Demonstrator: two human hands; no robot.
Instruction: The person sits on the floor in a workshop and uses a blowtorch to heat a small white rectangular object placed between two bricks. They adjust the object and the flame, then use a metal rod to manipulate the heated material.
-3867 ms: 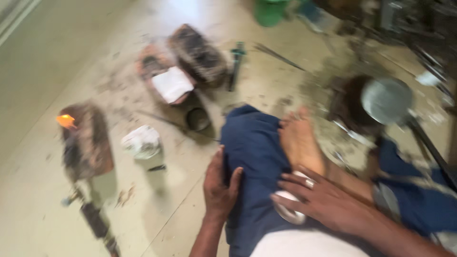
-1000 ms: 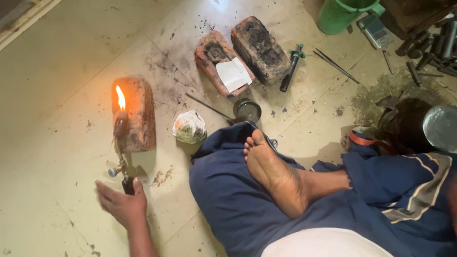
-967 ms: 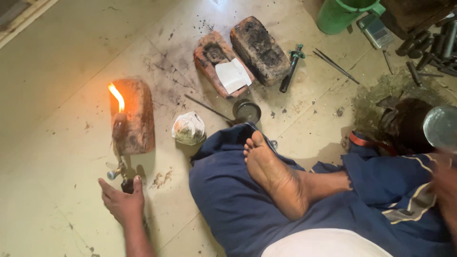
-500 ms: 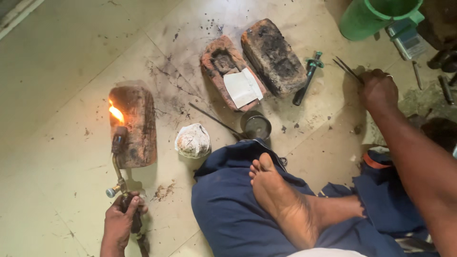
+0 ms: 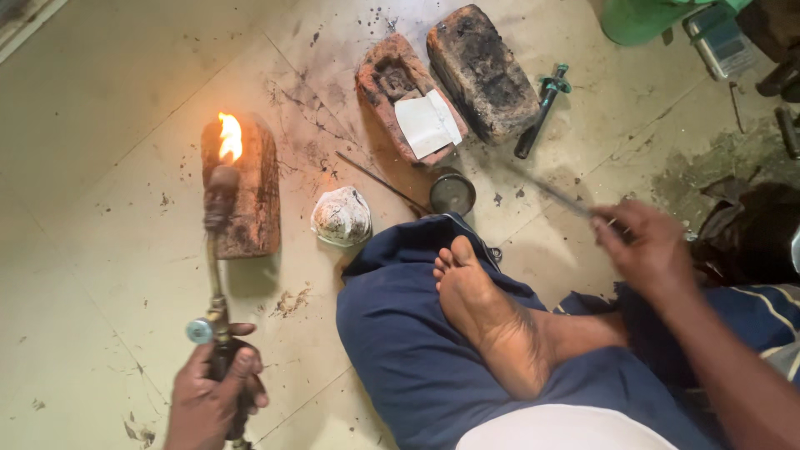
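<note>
at the brick: the lit torch (image 5: 218, 250) reaches from the left hand to the near brick (image 5: 243, 196), its flame (image 5: 229, 136) burning over the brick's far end.
left hand: left hand (image 5: 212, 400), nearer the person than the brick, its grip wrapped fully round the torch handle just below the valve knob.
right hand: right hand (image 5: 648, 246), well to the right of the brick, grip pinched tight on thin metal tweezers (image 5: 554, 196) that blur as they point back towards the brick.
progress: the flame is alight and aimed, the tweezers are in hand; nothing shows on the brick's top yet, so any heating of a piece looks not yet begun.
containers: a small round tin (image 5: 452, 192) right of the brick, contents too dark to tell; a crumpled white bowl (image 5: 341, 217) just beside the brick, contents unclear; a green bucket (image 5: 646, 17) far off right, inside hidden.
further out: two charred bricks (image 5: 450, 79) beyond the tin, a white paper (image 5: 427, 123) on one.
</note>
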